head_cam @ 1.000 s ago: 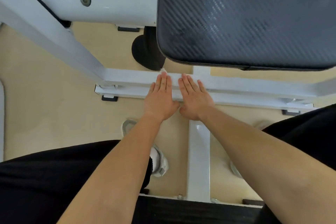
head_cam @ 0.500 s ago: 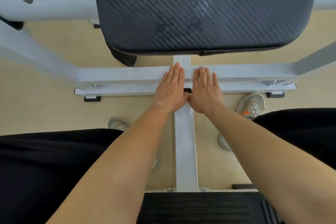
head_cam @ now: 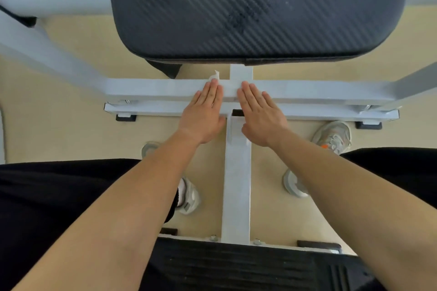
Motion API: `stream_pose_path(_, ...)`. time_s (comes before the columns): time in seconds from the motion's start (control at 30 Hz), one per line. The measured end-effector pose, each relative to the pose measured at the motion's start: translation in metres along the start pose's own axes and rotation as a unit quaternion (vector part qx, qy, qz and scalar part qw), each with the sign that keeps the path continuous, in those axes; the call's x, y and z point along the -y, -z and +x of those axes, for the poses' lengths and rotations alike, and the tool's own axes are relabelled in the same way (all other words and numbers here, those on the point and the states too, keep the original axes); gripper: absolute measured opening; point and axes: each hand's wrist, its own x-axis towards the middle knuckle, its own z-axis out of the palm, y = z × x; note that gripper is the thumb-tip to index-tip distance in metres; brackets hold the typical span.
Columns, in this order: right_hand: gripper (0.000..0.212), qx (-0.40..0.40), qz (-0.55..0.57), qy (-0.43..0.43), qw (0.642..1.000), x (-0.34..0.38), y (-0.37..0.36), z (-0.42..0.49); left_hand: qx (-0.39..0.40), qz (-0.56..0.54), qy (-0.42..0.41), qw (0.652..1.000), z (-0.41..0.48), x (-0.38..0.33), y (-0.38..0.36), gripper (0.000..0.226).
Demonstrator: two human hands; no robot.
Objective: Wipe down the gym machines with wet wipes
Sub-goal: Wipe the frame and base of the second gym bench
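Pressing crossbar (head_cam: 153, 92): left hand (head_cam: 203, 116), right hand (head_cam: 260, 116) | wet wipe (head_cam: 215, 75) mostly hidden

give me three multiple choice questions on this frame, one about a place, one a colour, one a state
1. Where does the wipe show?
A) past the left hand's fingertips, on the crossbar
B) draped over a dumbbell
C) in a bin

2. What colour is the pad?
A) red
B) black
C) white

3. How does the right hand lie?
A) clenched in a fist
B) flat on the crossbar, fingers straight
C) curled round a bottle

Answers:
1. A: a white corner of the wipe sticks out just beyond those fingertips.
2. B: its textured cover is black against the white frame.
3. B: the palm faces down and the fingers lie straight across the bar.
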Motion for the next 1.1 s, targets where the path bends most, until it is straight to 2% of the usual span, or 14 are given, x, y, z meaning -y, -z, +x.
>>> stream_pose_path(0.27, 0.089, 0.031, 0.006, -0.118, 0.993, -0.095, -0.006, -0.064, 0.017, -0.004, -0.109, 0.994, 0.042, -0.107, 0.013, 0.081)
stream_pose_path(0.37, 0.090, 0.053, 0.023, -0.142, 0.988, -0.107, -0.002, -0.066, 0.019, -0.004, -0.128, 0.992, 0.050, -0.122, 0.018, 0.081)
stream_pose_path(0.43, 0.093, 0.059, 0.045, -0.130, 0.989, -0.100, 0.004, -0.057, 0.016, 0.007, -0.127, 0.992, 0.048, -0.113, 0.018, 0.083)
stream_pose_path(0.6, 0.094, 0.055, 0.063, -0.035, 0.996, -0.073, 0.012, -0.033, 0.032, 0.033, -0.077, 0.996, 0.030, -0.062, 0.015, 0.084)
stream_pose_path(0.77, 0.091, 0.043, 0.051, -0.027, 0.997, -0.092, 0.004, -0.043, 0.035, 0.071, -0.080, 0.994, 0.030, -0.072, 0.017, 0.089)
stream_pose_path(0.9, 0.092, 0.033, 0.056, -0.076, 0.995, -0.134, -0.002, -0.065, 0.046, 0.057, -0.114, 0.991, 0.050, -0.124, 0.024, 0.094)
stream_pose_path(1.1, 0.090, 0.025, 0.068, -0.197, 0.978, -0.196, -0.010, -0.094, 0.035, 0.052, -0.186, 0.980, 0.097, -0.205, 0.034, 0.096)
